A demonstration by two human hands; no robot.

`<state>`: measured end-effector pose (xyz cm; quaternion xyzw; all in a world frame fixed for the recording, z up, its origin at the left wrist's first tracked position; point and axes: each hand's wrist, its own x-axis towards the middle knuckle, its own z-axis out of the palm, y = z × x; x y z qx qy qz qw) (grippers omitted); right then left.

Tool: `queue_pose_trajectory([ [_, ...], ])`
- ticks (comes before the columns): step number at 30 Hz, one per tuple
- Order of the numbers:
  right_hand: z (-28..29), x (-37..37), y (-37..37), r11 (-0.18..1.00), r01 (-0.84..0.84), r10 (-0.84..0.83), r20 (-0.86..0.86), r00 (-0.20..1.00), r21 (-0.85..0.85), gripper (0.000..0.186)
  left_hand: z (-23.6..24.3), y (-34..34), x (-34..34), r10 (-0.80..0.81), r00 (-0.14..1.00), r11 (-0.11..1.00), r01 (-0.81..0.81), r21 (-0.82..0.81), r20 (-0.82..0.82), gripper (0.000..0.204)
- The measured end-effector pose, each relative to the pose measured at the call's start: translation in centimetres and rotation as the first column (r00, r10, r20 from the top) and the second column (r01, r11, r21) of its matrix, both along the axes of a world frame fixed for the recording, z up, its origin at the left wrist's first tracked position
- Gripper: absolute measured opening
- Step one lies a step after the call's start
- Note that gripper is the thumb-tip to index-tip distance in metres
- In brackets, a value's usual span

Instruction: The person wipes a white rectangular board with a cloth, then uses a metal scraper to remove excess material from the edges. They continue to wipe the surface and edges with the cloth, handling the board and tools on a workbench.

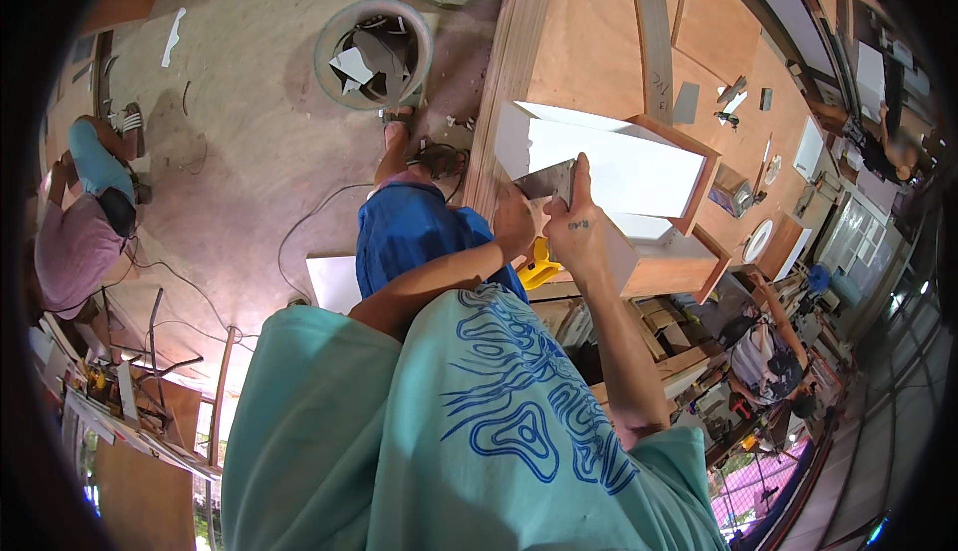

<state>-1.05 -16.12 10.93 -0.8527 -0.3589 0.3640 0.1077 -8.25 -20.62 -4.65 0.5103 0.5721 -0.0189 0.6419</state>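
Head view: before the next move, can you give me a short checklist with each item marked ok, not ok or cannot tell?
1. Right hand gripping the flat metal blade: ok, index finger extended.
2. Left hand clear of the blade: cannot tell; it is close to one end, contact unclear.
3. White-faced wooden box within reach: ok, right by both hands.
4. Yellow object stably placed: cannot tell; it shows just below the hands, its support hidden.
5. Scraps in the round bin: ok, pieces lie inside; small bits also lie outside on the floor.
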Motion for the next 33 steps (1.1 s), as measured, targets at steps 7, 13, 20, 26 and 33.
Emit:
queue_pose_trajectory([
  [7,0.2,0.7,2.0,0.988,0.09,-0.101,-0.086,0.991,-0.122,0.074,0.1,2.9,-1.7,-0.145,0.97,0.987,0.157,-0.044,0.197,0.036],
  [13,-1.6,1.4,3.6,0.983,0.069,-0.092,-0.133,0.987,-0.171,0.073,-1.5,2.6,-2.1,-0.128,0.94,0.99,0.103,0.095,0.316,0.023],
  [20,-0.6,1.8,4.7,0.978,0.066,-0.104,-0.192,0.976,-0.197,0.067,-1.0,2.3,-1.5,-0.171,0.971,0.985,0.171,0.018,0.169,0.033],
  [26,3.1,-0.8,0.4,0.989,0.114,-0.123,-0.1,0.987,-0.094,0.067,1.4,0.3,-2.2,-0.202,0.972,0.979,0.2,0.023,0.117,0.046],
  [33,1.4,-0.6,1.0,0.983,0.136,-0.148,-0.092,0.985,-0.12,0.071,0.3,0.7,-1.1,-0.261,0.962,0.951,0.243,0.189,0.078,0.042],
])
